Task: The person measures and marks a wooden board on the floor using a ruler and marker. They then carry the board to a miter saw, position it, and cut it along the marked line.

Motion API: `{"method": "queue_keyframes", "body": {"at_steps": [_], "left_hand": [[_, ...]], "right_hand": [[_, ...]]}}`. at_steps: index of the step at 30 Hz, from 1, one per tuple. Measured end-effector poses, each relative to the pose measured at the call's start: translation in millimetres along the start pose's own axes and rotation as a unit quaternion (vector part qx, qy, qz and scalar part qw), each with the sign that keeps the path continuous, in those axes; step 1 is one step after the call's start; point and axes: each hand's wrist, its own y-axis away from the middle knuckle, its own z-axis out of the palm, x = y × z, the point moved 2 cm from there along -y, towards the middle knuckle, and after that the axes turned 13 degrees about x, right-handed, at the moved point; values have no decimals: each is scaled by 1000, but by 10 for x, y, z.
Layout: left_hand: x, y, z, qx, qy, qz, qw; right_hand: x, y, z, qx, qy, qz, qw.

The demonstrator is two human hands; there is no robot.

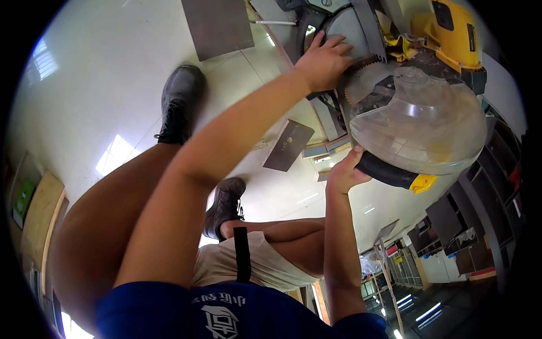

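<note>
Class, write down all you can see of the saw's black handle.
The black handle is thick and slightly curved, plastic-like or rubbery, with a yellow part at its right end. It slopes down to the right, just below the rounded clear guard in the picture. The right hand holds its left end; most fingers are hidden.

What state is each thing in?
Left hand: open, spread
Right hand: at black handle, grip partly hidden
Saw blade: some teeth exposed, apparently still
Clear guard: hazy, see-through
Large dark panel: apparently lying flat
Dark shoes: worn, laced
</note>
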Motion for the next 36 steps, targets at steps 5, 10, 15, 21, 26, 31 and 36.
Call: {"method": "queue_keyframes", "body": {"at_steps": [5, 10, 15, 21, 26, 31, 36], "left_hand": [[-28, -80, -4, -116, -20, 20, 993], [-10, -283, -43, -186, -86, 106, 973], [-73, -484, -76, -226, -96, 224, 943], [-136, -482, 50, -242, -94, 259, 931], [-144, -504, 56, -238, -77, 262, 932], [-167, -509, 51, -235, -82, 269, 930], [-172, -483, 56, -236, -81, 266, 931]], "right_hand": [[17, -11, 14, 11, -36, 0, 999], [13, -34, -22, 0, -20, 0, 1000], [-34, -29, 26, -14, -26, -19, 999], [-80, -14, 40, -18, -31, 5, 999], [-84, -16, 17, -16, -21, 11, 1000], [-66, -23, -2, -22, -22, 10, 999], [-55, -15, 25, -13, -37, 13, 999]]}}
